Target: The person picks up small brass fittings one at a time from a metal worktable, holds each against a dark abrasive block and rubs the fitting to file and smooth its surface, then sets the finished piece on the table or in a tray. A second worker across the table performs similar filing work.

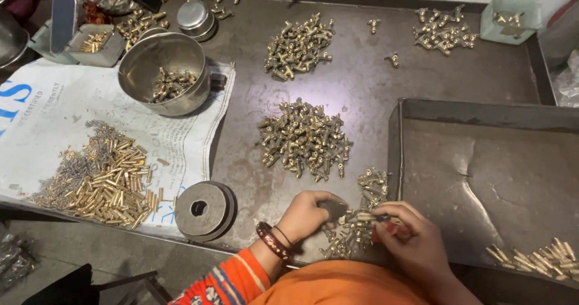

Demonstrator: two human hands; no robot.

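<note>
From the head camera I see my left hand (306,216) curled around a small dark block (333,209), and my right hand (405,240) pinching a brass fitting (362,217) at six o'clock on the metal table (362,94). A small heap of fittings (353,235) lies under both hands. At three o'clock sits a dark tray (482,160); at ten, a steel bowl (163,69).

- Printed newspaper sheet (42,109), white with blue lettering, lies flat at the surface's left end.
- Clear plastic bag (567,76), crumpled, at far right edge.
</note>
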